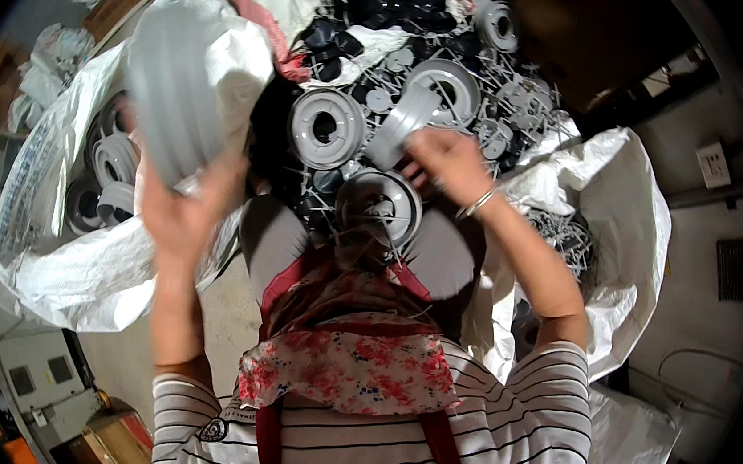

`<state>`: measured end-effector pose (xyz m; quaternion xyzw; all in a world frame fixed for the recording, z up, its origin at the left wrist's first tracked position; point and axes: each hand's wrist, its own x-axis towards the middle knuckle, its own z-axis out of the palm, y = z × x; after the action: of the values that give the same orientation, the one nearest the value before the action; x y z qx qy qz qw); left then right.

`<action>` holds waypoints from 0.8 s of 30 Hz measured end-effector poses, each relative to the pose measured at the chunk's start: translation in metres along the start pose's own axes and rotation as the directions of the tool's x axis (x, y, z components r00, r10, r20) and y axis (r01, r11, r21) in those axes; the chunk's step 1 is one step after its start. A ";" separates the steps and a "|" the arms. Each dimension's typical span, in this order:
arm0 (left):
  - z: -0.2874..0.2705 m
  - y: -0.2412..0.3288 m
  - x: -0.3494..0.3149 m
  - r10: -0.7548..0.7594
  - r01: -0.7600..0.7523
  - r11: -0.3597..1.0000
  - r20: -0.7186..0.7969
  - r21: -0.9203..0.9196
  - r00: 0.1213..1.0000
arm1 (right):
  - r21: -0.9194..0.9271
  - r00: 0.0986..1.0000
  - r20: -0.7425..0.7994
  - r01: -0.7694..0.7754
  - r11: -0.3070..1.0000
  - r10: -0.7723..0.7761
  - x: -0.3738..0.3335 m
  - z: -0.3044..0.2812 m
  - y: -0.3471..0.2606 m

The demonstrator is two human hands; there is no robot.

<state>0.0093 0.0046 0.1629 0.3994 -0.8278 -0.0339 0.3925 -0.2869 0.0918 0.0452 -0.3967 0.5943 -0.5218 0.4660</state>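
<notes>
My left hand, smeared by motion, is raised at the left with its fingers around a large grey grooved plastic wheel. At the centre right, my right hand grips the edge of a smaller-looking grey plastic wheel, seen tilted on its side. Below that hand, a grey wheel with a hollow centre lies near my lap. Another round grey wheel lies to its upper left, and one more sits behind the held piece. Thin pale plastic sprue bits are heaped around them.
On the left stands a white woven sack holding several grey wheels. An open white sack at the right contains pale sprue scraps. Black plastic caps lie at the back. A floral apron covers my front.
</notes>
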 end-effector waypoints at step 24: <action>0.162 -0.035 -0.052 -0.419 0.721 0.503 0.595 -0.477 0.686 | -0.921 0.934 -0.171 -0.039 0.387 -0.313 0.028 -0.133 0.042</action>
<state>-0.0586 -0.0245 0.0061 0.4658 -0.6305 -0.5465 0.2947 -0.4217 0.1043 0.0025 -0.5451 0.8129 -0.2039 0.0245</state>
